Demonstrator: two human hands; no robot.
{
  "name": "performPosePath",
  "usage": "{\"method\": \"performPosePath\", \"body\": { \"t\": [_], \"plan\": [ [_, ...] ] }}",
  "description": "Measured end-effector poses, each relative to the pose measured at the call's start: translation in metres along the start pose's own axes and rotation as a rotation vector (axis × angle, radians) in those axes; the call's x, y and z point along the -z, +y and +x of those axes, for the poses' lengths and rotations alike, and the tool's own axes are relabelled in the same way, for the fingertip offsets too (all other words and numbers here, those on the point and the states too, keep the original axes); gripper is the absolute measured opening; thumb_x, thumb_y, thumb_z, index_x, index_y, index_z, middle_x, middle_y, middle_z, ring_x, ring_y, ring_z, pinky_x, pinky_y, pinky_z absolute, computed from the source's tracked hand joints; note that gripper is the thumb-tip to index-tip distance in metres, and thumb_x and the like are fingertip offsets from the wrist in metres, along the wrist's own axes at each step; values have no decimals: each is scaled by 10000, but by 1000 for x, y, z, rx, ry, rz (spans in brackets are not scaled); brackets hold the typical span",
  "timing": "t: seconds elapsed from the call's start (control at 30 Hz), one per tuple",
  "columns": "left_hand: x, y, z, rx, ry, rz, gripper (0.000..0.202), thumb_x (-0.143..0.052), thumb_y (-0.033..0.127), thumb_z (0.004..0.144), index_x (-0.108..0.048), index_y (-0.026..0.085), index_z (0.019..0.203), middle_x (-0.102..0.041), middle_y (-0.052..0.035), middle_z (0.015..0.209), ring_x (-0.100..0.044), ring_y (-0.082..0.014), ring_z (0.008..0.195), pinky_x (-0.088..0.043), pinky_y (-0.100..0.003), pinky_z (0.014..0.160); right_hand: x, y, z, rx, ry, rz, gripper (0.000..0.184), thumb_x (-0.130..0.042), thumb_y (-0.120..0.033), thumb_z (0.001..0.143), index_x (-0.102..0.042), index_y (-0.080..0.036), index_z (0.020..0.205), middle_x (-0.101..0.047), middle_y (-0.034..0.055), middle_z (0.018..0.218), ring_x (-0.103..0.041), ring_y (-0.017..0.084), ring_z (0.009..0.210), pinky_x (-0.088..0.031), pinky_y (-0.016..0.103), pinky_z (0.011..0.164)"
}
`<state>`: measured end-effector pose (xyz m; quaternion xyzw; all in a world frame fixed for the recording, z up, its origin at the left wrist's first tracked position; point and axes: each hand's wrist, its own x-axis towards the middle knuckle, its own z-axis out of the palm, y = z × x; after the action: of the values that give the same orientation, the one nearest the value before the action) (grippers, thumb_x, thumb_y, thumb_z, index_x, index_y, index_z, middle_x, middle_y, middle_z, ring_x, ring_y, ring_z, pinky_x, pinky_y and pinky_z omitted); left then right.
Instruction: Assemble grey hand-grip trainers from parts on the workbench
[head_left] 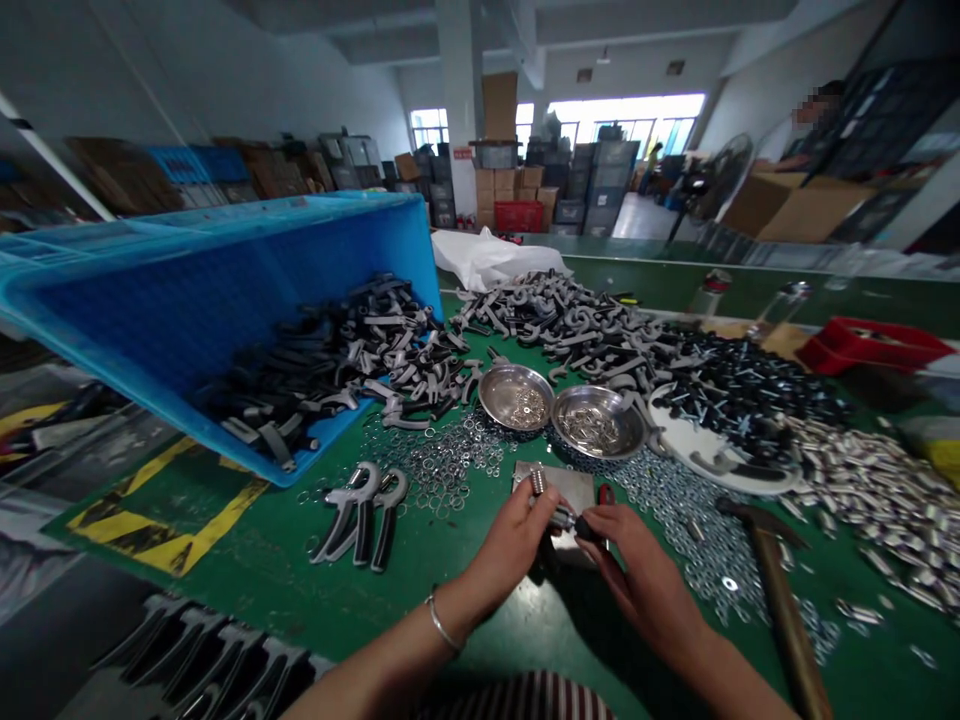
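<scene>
- Left hand [511, 540], a silver bangle [442, 627] at its wrist: fingers curled narrow, pinching a small dark-and-steel part [566, 521] against the right hand.
- Right hand [637, 572]: also narrow, fingertips closed on the dark end of the same part, the 2 hands almost meeting above the desk.
- Just beyond the fingers: a ribbed steel cylinder [538, 483] and a flat, scuffed steel plate [559, 490], partly hidden by the hands.
- Left of the hands: 2 assembled black-and-grey hand grippers [361, 516] lie on the green desk [525, 640].
- Right of the hands: a claw hammer [780, 600] with a wooden handle rests on scattered steel washers [682, 530].
- Ahead: 2 shallow steel bowls [516, 396] [598, 421] sit side by side, holding small metal pieces, between a heap of curved grey handles [555, 320] and a mound of black bolts [750, 392].
- Far left: a tilted blue plastic crate [225, 290] spills black-and-grey grip halves [330, 365] onto the desk.
- Far right: bright steel sleeves [885, 492] lie in a loose drift.
- Background: a person [817, 125] stands beside stacked cartons [795, 205].
</scene>
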<state>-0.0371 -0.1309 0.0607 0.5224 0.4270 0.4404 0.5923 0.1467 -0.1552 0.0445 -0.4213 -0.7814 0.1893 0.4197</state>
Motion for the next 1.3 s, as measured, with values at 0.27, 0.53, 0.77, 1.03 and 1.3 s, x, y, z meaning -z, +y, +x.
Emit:
{"method": "performPosePath", "body": {
  "t": [0.27, 0.53, 0.77, 1.03, 1.3],
  "plan": [
    [8, 7, -2, -162, 22, 360, 214, -470, 401, 968, -522, 200, 916, -581, -22, 848, -508, -177, 781, -387, -312, 739, -10, -18, 4, -529, -120, 592, 267, -549, -494, 953, -512, -238, 888, -586, -10, 722, -595, 167, 609, -499, 298, 581],
    [14, 13, -6, -310, -44, 514, 162, -466, 335, 973, -519, 195, 913, -563, -47, 869, -501, -188, 805, -404, -327, 767, -14, -33, 10, -784, -279, 956, 421, -400, -627, 968, -512, -233, 868, -444, -57, 626, -385, 106, 435, -398, 243, 412],
    [27, 7, -5, -347, -169, 540, 199, -442, 336, 994, -561, 179, 967, -599, -63, 915, -529, -189, 831, -414, -320, 783, -23, -33, 4, -884, -525, 1004, 606, -350, -770, 904, -508, -225, 693, -443, -68, 421, -300, 82, 294, -286, 208, 311],
    [40, -19, -1, -143, -83, 368, 260, -460, 401, 984, -584, 180, 927, -598, -25, 858, -542, -172, 804, -428, -289, 756, -19, -15, 3, -535, -375, 216, 575, -503, -739, 856, -617, -201, 1023, -703, 96, 842, -649, 205, 631, -464, 286, 522],
    [43, -14, -11, -219, -144, 416, 244, -466, 393, 981, -586, 186, 934, -628, -46, 865, -555, -179, 794, -434, -297, 756, -41, -19, -7, -852, -673, 861, 673, -156, -731, 952, -564, -201, 870, -517, -33, 511, -350, 109, 294, -306, 243, 331]
  ]
}}
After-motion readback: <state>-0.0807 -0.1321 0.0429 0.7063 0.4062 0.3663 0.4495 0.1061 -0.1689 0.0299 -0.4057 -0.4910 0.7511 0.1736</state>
